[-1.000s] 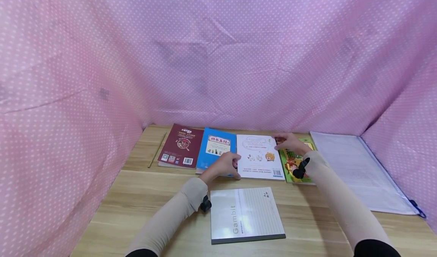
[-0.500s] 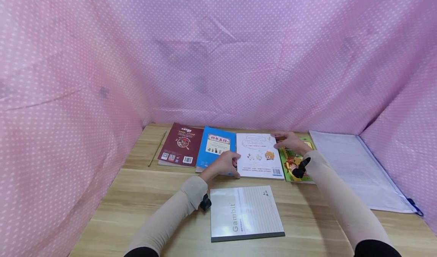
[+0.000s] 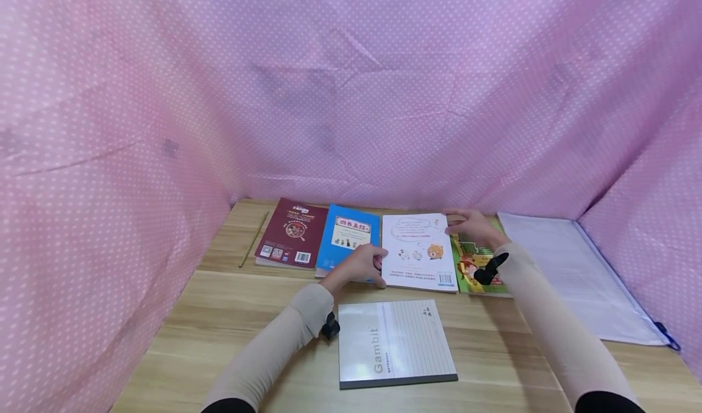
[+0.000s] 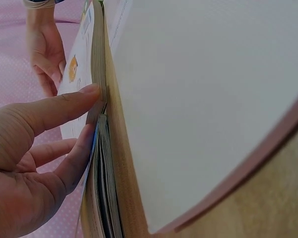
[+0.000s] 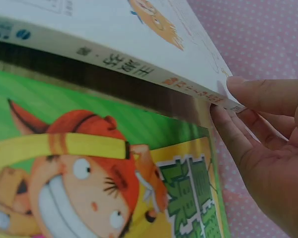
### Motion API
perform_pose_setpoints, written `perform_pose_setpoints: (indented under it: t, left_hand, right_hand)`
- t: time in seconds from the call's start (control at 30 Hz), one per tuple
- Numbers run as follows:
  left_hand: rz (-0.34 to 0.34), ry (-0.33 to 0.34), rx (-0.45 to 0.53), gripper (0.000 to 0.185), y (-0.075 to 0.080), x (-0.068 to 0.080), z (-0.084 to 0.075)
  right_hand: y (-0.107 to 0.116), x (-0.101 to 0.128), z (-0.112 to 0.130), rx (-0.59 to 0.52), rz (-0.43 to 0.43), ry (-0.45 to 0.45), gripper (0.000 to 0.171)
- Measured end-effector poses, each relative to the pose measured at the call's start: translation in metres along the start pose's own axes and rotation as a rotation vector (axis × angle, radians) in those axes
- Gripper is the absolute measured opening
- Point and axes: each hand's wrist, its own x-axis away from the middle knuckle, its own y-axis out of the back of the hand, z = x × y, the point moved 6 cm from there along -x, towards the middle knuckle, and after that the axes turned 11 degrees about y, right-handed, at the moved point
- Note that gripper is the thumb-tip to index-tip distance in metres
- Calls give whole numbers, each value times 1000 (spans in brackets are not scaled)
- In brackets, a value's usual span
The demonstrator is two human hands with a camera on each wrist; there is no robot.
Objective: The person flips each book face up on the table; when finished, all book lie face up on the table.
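A white book (image 3: 408,251) with cartoon animals lies in a row of books in the head view. At its lower left corner, my left hand (image 3: 362,264) holds it, the thumb (image 4: 84,96) on the page edge and the fingers at its left side. My right hand (image 3: 476,225) pinches its upper right corner, thumb on the cover and fingers beneath; in the right wrist view its spine (image 5: 131,69) looks slightly raised. To its left lies a blue book (image 3: 342,248), and to its right a green cartoon book (image 3: 477,270), partly hidden by my right hand and wrist.
A maroon book (image 3: 293,233) and a thin stick (image 3: 253,239) lie at the left. Nearer me is a Gambit notebook (image 3: 397,343). A translucent white zip pouch (image 3: 576,279) lies right on the wooden table (image 3: 219,321). Pink dotted cloth (image 3: 384,127) hangs around the table.
My right hand has shifted slightly right, and the white book's upper right corner has shifted with it. My left hand stays at the lower left corner.
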Motion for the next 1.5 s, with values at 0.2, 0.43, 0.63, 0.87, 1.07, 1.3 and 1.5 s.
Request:
perform_pose_setpoints:
  t: [0.2,0.43,0.63,0.87,1.07,1.3,1.5]
  left_hand:
    - [6,5,-7,72,0,3,-1]
    - [22,10,-5,66,-1,4,-2]
    - [39,19,-27,80,-1,2,-2]
    - [58,-69,-110,45,-6,0,-6]
    - [68,-82,-90,54,-8,2,-10]
    - [63,-73,-99,52,-10,3,-14]
    - [47,-20,-64,62,-13,-3,-9]
  right_hand:
    - [5,3,10,27,7,18,65]
    - [9,5,23,58,33,41,64]
    - [13,5,35,16,52,35,66]
    - [17,2,43,6,55,49,65]
    - [19,3,51,51,67,25,65]
    - [20,3,65,81,77,5,66]
    - [21,0,81,99,85,7,66]
